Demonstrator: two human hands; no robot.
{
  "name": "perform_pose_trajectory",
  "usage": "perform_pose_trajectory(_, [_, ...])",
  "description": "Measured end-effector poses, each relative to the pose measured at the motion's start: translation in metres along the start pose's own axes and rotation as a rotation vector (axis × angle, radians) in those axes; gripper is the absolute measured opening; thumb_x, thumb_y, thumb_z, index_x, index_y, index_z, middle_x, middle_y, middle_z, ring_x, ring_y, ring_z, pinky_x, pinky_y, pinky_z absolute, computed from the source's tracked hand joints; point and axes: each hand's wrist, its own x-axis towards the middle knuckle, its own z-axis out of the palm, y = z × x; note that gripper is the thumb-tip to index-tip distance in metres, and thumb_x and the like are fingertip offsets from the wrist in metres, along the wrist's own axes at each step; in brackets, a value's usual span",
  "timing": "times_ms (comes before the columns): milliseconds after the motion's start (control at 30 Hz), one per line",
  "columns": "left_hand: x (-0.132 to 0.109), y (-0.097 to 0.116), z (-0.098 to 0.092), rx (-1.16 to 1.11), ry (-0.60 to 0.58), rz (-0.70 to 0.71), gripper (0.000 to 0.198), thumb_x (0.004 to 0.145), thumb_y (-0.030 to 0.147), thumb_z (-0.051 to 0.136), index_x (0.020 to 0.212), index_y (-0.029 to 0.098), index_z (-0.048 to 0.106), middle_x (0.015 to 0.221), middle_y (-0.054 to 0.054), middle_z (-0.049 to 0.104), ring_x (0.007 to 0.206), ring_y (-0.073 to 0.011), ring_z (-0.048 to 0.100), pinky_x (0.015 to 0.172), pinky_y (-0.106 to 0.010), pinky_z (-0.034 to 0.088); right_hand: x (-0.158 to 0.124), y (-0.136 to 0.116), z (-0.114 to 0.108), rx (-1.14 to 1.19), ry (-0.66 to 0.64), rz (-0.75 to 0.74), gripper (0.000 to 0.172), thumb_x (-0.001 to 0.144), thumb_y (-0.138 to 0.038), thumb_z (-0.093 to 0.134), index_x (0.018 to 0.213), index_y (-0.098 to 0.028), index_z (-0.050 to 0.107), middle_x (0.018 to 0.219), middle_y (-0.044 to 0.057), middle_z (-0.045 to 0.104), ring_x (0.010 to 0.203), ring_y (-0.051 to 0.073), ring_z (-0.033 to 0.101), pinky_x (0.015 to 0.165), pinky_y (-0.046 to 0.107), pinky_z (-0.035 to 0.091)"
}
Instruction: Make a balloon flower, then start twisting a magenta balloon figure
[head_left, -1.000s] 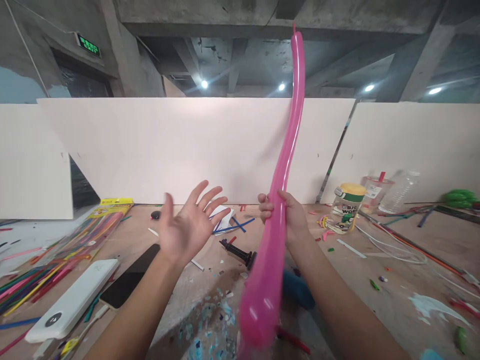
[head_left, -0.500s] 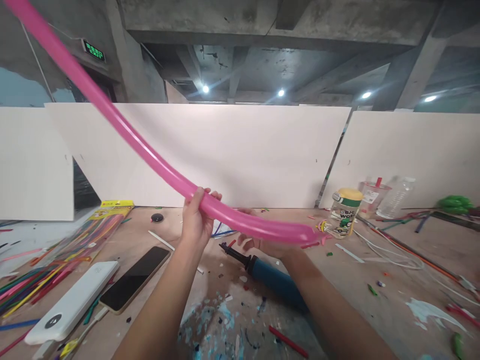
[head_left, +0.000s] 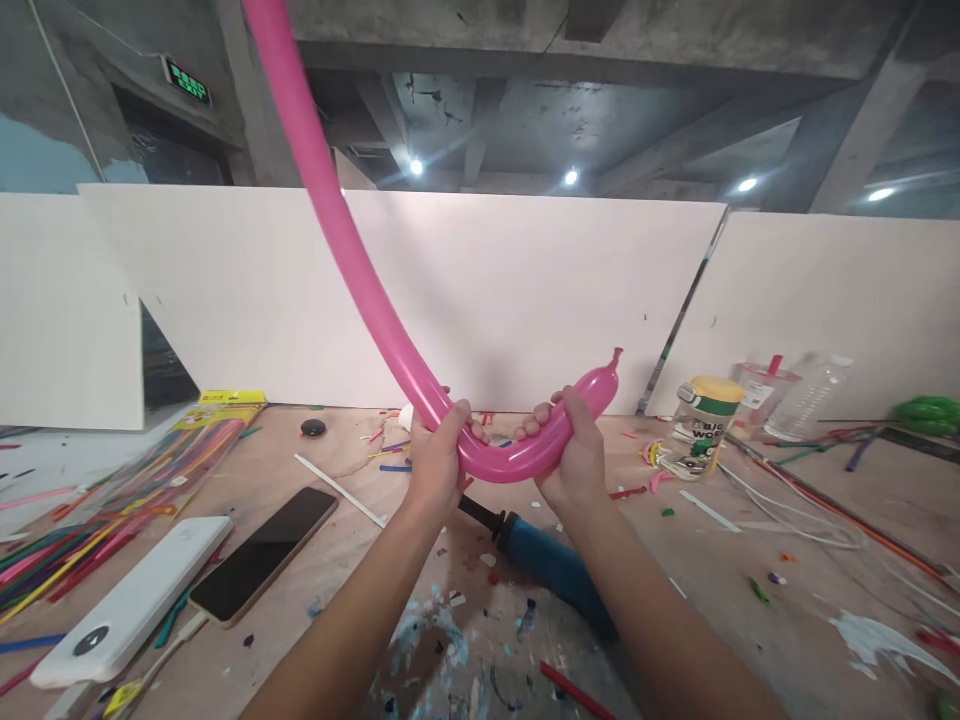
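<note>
A long pink modelling balloon (head_left: 375, 305) runs from the top of the view down into both hands. My left hand (head_left: 441, 455) is wrapped round it near the low point of its curve. Close to the knotted end, my right hand (head_left: 574, 450) grips the same balloon, whose tip points up and to the right. Between the hands the balloon bends into a U shape. Below them a blue hand pump (head_left: 555, 570) lies on the table, its black nozzle pointing left, partly behind my right forearm.
To the left lie a phone (head_left: 266, 555), a white power bank (head_left: 135, 600) and a packet of uninflated balloons (head_left: 187, 450). A yellow-lidded jar (head_left: 701, 425), a plastic cup (head_left: 761, 395) and a clear bottle (head_left: 810, 400) stand at right. White boards (head_left: 525, 290) rise behind the table.
My right hand has risen from under the balloon and now grips it near the knotted end. That end has bent upward. The long part has swung steeper and to the right.
</note>
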Motion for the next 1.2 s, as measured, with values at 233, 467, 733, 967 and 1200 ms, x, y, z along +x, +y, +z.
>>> perform_pose_trajectory(233, [0.006, -0.01, -0.007, 0.181, -0.039, -0.009, 0.031, 0.071, 0.028, 0.071, 0.089, 0.021, 0.047, 0.052, 0.008, 0.051, 0.042, -0.0106, 0.049, 0.044, -0.022, 0.04, 0.02, 0.013, 0.011, -0.123, -0.023, 0.043, 0.052, 0.072, -0.074, 0.052, 0.081, -0.023, 0.043, 0.053, -0.005, 0.052, 0.042, 0.013, 0.052, 0.038, 0.025, 0.043])
perform_pose_trajectory(467, [0.005, -0.015, -0.008, 0.213, -0.098, -0.07, 0.028, 0.08, 0.042, 0.062, 0.073, 0.017, 0.053, 0.058, 0.003, 0.054, 0.05, -0.0105, 0.053, 0.051, -0.023, 0.042, 0.014, 0.027, 0.01, -0.252, -0.059, 0.114, 0.04, 0.08, -0.063, 0.051, 0.084, -0.024, 0.047, 0.063, -0.004, 0.06, 0.048, 0.013, 0.056, 0.043, 0.025, 0.046])
perform_pose_trajectory(733, [0.03, -0.015, -0.002, 0.045, -0.017, -0.003, 0.031, 0.074, 0.04, 0.069, 0.089, 0.018, 0.053, 0.076, 0.0, 0.061, 0.062, -0.0129, 0.061, 0.06, -0.026, 0.048, 0.034, 0.027, 0.012, -0.245, -0.074, -0.07, 0.039, 0.077, -0.056, 0.062, 0.089, -0.021, 0.051, 0.079, -0.001, 0.062, 0.064, 0.012, 0.061, 0.059, 0.025, 0.051])
perform_pose_trajectory(967, [0.026, -0.006, -0.008, 0.11, -0.07, 0.013, 0.027, 0.077, 0.039, 0.067, 0.087, 0.015, 0.058, 0.078, -0.002, 0.064, 0.067, -0.0141, 0.063, 0.065, -0.025, 0.05, 0.014, 0.031, 0.023, -0.265, -0.151, -0.091, 0.031, 0.08, -0.047, 0.062, 0.096, -0.023, 0.049, 0.083, -0.001, 0.062, 0.068, 0.013, 0.06, 0.062, 0.026, 0.05])
perform_pose_trajectory(1200, [0.02, 0.002, -0.011, -0.056, -0.186, -0.187, 0.034, 0.077, 0.04, 0.067, 0.098, 0.014, 0.064, 0.086, -0.006, 0.07, 0.083, -0.0233, 0.068, 0.078, -0.032, 0.051, 0.004, 0.021, 0.019, -0.489, -0.232, -0.029, 0.036, 0.084, -0.053, 0.053, 0.108, -0.025, 0.052, 0.11, 0.005, 0.056, 0.104, 0.02, 0.056, 0.088, 0.033, 0.047])
